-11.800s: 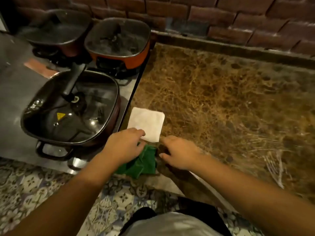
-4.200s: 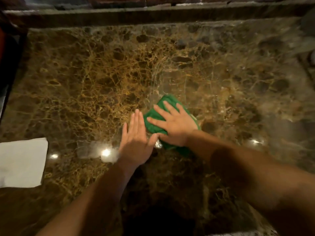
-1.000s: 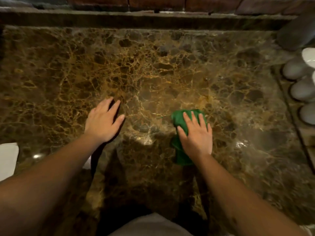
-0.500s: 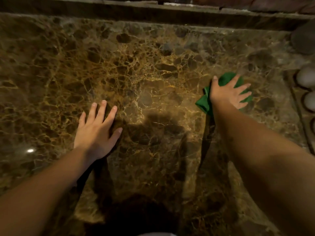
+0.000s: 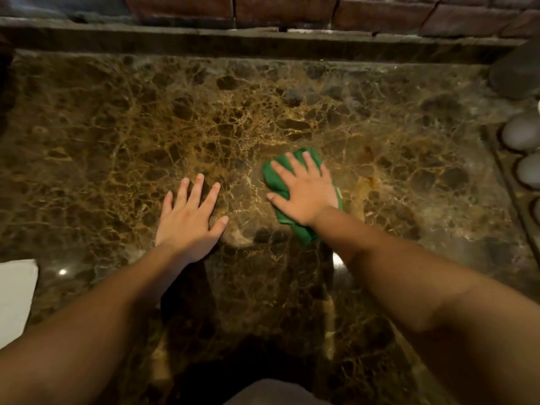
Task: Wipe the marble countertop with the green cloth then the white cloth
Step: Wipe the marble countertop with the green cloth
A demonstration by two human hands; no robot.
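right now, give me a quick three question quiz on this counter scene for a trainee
1. Which hand presses the green cloth on the counter?
2. True or false: the left hand lies flat on bare marble, touching no cloth.
3. Where is the white cloth? A) under the right hand B) at the left edge of the view, untouched C) by the brick wall

Key: 1. The right hand, fingers spread over the cloth. 2. True. 3. B.
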